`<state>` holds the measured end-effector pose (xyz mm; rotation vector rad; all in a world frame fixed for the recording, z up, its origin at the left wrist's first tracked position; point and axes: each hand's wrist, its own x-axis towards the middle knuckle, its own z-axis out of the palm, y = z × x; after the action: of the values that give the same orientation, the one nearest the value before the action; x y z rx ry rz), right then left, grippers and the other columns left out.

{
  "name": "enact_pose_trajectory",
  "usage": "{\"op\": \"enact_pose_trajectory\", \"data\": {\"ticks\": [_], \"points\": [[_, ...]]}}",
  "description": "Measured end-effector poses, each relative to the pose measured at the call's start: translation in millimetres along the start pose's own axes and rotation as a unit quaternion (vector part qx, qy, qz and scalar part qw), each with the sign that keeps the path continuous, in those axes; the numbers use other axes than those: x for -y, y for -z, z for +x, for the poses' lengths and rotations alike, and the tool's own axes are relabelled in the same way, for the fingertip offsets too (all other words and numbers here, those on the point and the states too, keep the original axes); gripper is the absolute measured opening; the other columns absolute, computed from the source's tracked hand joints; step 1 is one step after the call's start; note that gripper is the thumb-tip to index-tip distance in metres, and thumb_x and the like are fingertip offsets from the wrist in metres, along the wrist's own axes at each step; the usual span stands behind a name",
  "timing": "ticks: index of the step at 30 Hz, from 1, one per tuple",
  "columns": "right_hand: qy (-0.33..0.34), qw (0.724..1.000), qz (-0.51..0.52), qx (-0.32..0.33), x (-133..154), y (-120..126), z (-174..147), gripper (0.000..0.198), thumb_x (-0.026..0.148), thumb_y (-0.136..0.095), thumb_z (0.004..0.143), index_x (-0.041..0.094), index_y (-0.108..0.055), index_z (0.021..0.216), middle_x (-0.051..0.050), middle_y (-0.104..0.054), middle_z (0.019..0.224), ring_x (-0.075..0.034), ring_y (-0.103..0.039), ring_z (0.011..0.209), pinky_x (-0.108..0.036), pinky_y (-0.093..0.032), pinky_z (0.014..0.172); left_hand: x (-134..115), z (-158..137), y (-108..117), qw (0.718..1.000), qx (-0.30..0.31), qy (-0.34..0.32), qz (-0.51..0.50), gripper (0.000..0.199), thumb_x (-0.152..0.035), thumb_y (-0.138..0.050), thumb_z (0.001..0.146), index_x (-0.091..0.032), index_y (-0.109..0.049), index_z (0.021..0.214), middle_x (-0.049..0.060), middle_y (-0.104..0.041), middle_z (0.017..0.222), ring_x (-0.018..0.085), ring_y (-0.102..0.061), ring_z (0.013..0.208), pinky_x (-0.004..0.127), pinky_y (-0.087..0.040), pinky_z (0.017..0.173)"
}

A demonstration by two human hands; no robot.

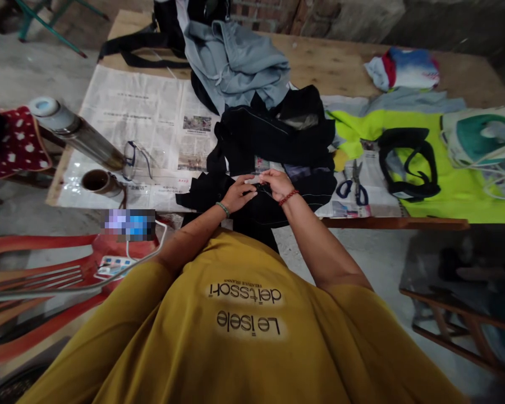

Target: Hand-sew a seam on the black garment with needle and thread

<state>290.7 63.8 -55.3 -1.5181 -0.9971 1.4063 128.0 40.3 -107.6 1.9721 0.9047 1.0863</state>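
Note:
My left hand [238,194] and my right hand [278,184] meet close together over black cloth [273,134] bunched at the table's near edge. The fingers of my right hand are pinched, and whatever they hold is too small to make out. On my left hand the thumb and fingers are bent towards the right hand's fingertips; any thing between them is also too fine to name. Thin pale lines show on the black cloth below the fingers. Right of the cloth lie dark-handled scissors [354,188], their blades pointing away from me.
Newspaper [151,123] covers part of the wooden table [328,64]. On the left stand a flask [95,143], a brown cup [99,182] and glasses [130,160]. Grey clothing [244,67] lies behind; a black strap [408,163], yellow-green cloth [425,129] and an iron [483,134] are rightward.

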Motion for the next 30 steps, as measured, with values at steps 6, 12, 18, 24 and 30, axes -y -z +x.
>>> {"op": "enact_pose_trajectory", "data": {"ticks": [6, 12, 18, 24, 30], "points": [[0.045, 0.998, -0.024, 0.035, 3.5, -1.1, -11.3, 0.009, 0.018, -0.065, 0.065, 0.018, -0.057, 0.065, 0.004, -0.059, 0.058, -0.008, -0.053, 0.059, -0.023, -0.045, 0.068, 0.6, 2.7, 2.8, 0.998, -0.012, 0.014, -0.061, 0.016, -0.03, -0.062, 0.084, -0.016, -0.068, 0.083, 0.008, -0.068, 0.098, 0.016, -0.063, 0.094, 0.034, -0.049, 0.092], [0.014, 1.0, -0.02, -0.016, -2.1, -10.1, -3.3, 0.014, 0.014, -0.065, 0.065, 0.018, -0.052, 0.062, 0.006, -0.054, 0.05, -0.007, -0.051, 0.051, -0.019, -0.044, 0.057, 0.5, 2.8, 0.4, 0.996, -0.004, 0.023, -0.081, 0.012, -0.025, -0.064, 0.081, -0.014, -0.067, 0.078, 0.006, -0.067, 0.087, 0.014, -0.063, 0.083, 0.03, -0.051, 0.082], [-0.046, 0.996, 0.025, -0.067, 1.3, -3.0, 12.1, 0.019, 0.014, -0.064, 0.073, 0.018, -0.047, 0.068, 0.007, -0.053, 0.049, -0.004, -0.044, 0.04, -0.013, -0.033, 0.04, -4.0, 2.3, 1.0, 0.998, 0.016, 0.033, -0.053, 0.01, -0.023, -0.063, 0.08, -0.014, -0.066, 0.074, 0.005, -0.066, 0.084, 0.013, -0.062, 0.081, 0.028, -0.05, 0.081], [-0.019, 0.997, 0.065, 0.031, 20.8, 8.5, -1.4, 0.026, 0.04, -0.064, 0.083, 0.023, -0.046, 0.09, 0.007, -0.061, 0.061, -0.005, -0.049, 0.038, -0.014, -0.037, 0.037, -13.7, 2.3, 4.8, 0.995, 0.008, 0.092, -0.023, 0.017, -0.024, -0.065, 0.077, -0.015, -0.065, 0.092, 0.003, -0.066, 0.088, 0.013, -0.061, 0.082, 0.027, -0.049, 0.082], [-0.081, 0.979, 0.114, 0.151, 39.4, 9.4, -12.5, 0.014, 0.021, -0.064, 0.083, 0.018, -0.053, 0.09, 0.003, -0.064, 0.067, -0.01, -0.064, 0.058, -0.024, -0.057, 0.06, -11.6, 1.6, 4.9, 0.99, -0.001, 0.136, -0.02, 0.046, -0.024, -0.072, 0.071, -0.016, -0.061, 0.115, 0.004, -0.068, 0.096, 0.015, -0.063, 0.086, 0.028, -0.05, 0.085]]}}
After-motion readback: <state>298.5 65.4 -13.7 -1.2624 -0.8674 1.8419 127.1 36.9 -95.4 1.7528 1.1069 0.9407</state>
